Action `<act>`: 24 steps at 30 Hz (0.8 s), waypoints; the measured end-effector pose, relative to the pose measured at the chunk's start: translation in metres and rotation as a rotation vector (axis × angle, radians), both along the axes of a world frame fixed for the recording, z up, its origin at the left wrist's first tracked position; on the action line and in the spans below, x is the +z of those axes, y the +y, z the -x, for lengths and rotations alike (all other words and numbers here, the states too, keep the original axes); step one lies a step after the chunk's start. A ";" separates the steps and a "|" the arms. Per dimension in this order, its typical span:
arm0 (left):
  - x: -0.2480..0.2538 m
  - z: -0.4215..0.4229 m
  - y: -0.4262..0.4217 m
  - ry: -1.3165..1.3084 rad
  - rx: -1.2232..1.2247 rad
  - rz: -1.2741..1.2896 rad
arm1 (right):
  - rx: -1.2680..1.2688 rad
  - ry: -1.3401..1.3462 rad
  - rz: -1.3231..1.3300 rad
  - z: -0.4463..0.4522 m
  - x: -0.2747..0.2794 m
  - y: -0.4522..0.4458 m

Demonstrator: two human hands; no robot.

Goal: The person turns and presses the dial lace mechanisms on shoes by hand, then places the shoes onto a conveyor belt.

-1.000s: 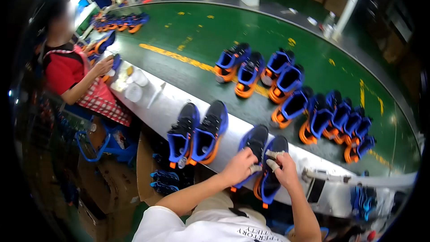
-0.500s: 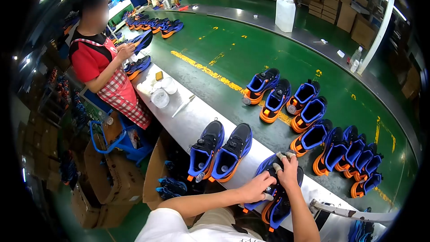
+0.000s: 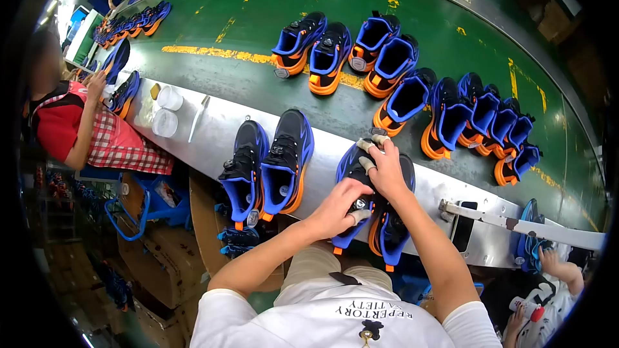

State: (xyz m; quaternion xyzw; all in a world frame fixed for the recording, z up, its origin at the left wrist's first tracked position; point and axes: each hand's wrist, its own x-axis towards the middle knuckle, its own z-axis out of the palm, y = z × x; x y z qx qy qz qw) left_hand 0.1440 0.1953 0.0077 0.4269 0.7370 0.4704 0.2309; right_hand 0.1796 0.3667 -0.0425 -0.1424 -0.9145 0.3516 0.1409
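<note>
Two black and blue shoes with orange soles lie side by side before me on the metal ledge. My left hand (image 3: 342,209) is at the lacing of the left shoe (image 3: 348,167), its fingers bent around a round dial. On the upper front of that same shoe rests my right hand (image 3: 383,164), fingers bent, with pale finger covers. Partly behind my right hand lies the right shoe (image 3: 394,232). Another pair, a shoe (image 3: 245,167) and its mate (image 3: 287,161), stands to the left. What the fingertips pinch is hidden.
Several shoes (image 3: 445,119) stand on the green belt (image 3: 258,90). White tubs (image 3: 165,122) and a brush (image 3: 198,118) lie left on the ledge. A co-worker in a checked apron (image 3: 122,142) holds a shoe. A curved metal bar (image 3: 522,225) is right; another person's hand (image 3: 558,264) is lower right.
The view has swung, so the ledge and shoes appear shifted. My right hand has moved from the right shoe to the left shoe's front. My left hand stays at the left shoe's lacing.
</note>
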 end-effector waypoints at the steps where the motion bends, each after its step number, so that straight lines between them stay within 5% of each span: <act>1: -0.001 -0.004 0.001 0.091 0.069 -0.026 | -0.007 0.016 -0.010 0.001 -0.002 0.000; 2: -0.002 -0.007 0.002 0.137 0.081 0.078 | -0.012 0.028 -0.037 0.000 -0.005 0.000; 6: 0.012 0.012 0.000 -0.374 -0.132 0.226 | 0.008 0.001 0.001 -0.003 -0.002 0.004; 10: 0.006 -0.004 0.003 0.146 0.000 -0.023 | -0.007 -0.022 0.006 -0.005 0.000 0.004; 15: 0.003 0.005 0.003 -0.107 -0.159 0.040 | -0.005 -0.020 0.014 -0.010 -0.002 0.008; 20: 0.015 -0.008 0.005 0.155 -0.041 0.005 | -0.016 0.001 0.027 -0.010 0.003 0.007; 24: 0.004 -0.006 0.007 0.047 -0.134 0.080 | -0.012 -0.006 0.019 -0.012 0.002 0.011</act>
